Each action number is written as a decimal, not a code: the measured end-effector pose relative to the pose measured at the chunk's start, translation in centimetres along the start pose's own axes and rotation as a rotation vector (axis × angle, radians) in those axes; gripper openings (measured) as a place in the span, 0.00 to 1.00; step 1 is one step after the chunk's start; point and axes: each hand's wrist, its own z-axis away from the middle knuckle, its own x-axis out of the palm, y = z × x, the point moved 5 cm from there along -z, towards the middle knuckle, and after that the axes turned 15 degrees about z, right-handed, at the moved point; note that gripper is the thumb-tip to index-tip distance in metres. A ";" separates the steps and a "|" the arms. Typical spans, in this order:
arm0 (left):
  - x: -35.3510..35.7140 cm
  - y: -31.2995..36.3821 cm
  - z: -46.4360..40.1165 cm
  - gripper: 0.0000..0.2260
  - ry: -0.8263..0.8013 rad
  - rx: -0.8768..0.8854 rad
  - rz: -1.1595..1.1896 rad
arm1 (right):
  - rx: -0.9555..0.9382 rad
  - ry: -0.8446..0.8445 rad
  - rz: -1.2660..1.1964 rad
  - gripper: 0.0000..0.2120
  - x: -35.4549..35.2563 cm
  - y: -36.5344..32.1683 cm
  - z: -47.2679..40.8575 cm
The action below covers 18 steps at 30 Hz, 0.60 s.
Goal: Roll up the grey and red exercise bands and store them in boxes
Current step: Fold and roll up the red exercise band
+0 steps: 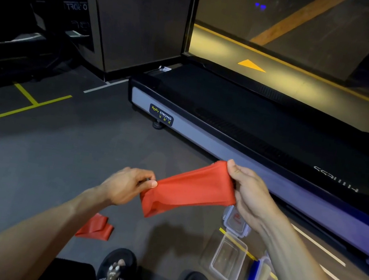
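Above the floor (41,165), at mid-frame: red exercise band (185,188) held stretched between both hands, slightly crumpled, thin and translucent, lower corner hanging. Left hand (123,185) pinches the near end, thumb and fingers (152,184) closed on it. Right hand (250,193) grips the far end, fingers curled round the bunched material. Second red band (96,227) lies folded on the floor, left of the feet. Open clear box (228,259) on the floor at right, nothing visible inside; its lid (235,223) lies just beyond. Another clear container with blue clip (255,279) beside it (contents partly hidden by the right forearm, cannot tell). Treadmill (251,136) beyond.
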 end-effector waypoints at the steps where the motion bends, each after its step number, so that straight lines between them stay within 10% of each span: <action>1: 0.1 0.1 0.0 0.15 0.000 0.006 0.003 | 0.021 0.025 -0.029 0.20 0.1 0.1 -0.1; 6: 0.0 0.6 0.0 0.12 0.007 0.021 0.018 | -0.004 -0.051 0.011 0.36 0.9 -0.2 0.2; 18: -0.1 0.4 0.2 0.12 0.016 0.012 0.001 | -0.075 -0.095 0.062 0.22 0.5 0.7 -0.1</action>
